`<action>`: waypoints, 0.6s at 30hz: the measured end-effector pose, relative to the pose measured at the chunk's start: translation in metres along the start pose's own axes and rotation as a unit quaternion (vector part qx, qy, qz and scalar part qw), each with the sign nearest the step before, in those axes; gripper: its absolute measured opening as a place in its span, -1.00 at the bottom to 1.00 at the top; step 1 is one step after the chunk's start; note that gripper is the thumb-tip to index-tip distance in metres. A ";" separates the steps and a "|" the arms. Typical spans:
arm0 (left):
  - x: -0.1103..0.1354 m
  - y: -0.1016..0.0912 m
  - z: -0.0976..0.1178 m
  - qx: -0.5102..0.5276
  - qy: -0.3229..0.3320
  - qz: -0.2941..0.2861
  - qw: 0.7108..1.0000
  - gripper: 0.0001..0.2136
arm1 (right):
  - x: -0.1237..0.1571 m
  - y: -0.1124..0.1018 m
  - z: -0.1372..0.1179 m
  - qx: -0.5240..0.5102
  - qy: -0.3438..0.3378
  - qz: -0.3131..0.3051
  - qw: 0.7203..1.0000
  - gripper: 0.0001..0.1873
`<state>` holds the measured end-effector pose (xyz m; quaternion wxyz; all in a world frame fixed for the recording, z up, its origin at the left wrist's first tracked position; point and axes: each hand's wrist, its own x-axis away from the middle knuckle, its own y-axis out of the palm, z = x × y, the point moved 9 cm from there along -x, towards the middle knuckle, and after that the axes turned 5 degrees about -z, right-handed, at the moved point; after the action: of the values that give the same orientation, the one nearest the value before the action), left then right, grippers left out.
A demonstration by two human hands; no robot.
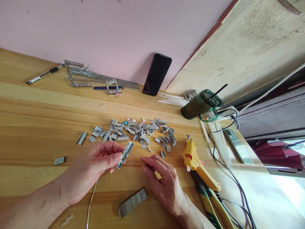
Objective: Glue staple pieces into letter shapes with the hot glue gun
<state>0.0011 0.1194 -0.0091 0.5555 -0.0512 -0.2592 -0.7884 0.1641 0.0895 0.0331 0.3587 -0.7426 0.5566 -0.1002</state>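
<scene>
My left hand [103,160] pinches a short silvery strip of staples [125,155] between thumb and fingers, tilted up above the table. Just to its right is my right hand [164,181], its fingers curled together and the thumb under them; whatever they hold, if anything, is hidden. Below and between the hands lies a row of joined staple blocks [132,202]. Beyond the fingertips spreads a loose pile of small staple blocks [143,130]. A longer block [81,138] and a single block [59,160] lie apart on the left.
A yellow glue gun [194,156] and pliers [206,197] lie at right, with a black cable [228,173]. Farther back are a green lidded mug [200,103], white glue sticks [173,99], a leaning phone [157,74], thin metal rods [102,78] and a pen [45,74].
</scene>
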 end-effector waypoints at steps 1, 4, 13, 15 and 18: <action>0.000 0.001 0.000 -0.001 -0.002 -0.006 1.000 -0.79 | 0.000 0.000 0.000 -0.001 0.000 -0.001 1.000 -0.80; 0.000 0.005 0.003 -0.009 0.004 -0.021 1.000 -0.80 | 0.000 0.001 0.000 -0.002 -0.001 -0.001 1.000 -0.80; 0.001 0.006 0.000 0.001 0.013 -0.029 1.000 -0.83 | 0.001 0.005 0.002 -0.003 0.006 -0.019 1.000 -0.81; 0.001 0.008 0.002 -0.027 0.024 -0.036 0.999 -0.84 | 0.001 0.004 0.000 -0.001 0.000 -0.014 1.000 -0.80; 0.002 0.011 0.003 -0.139 0.042 -0.041 0.989 -0.85 | -0.001 0.000 -0.001 0.009 0.002 0.015 1.000 -0.82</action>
<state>0.0094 0.1162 -0.0024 0.5206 -0.0835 -0.1253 -0.8404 0.1638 0.0903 0.0341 0.3652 -0.7308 0.5676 -0.1015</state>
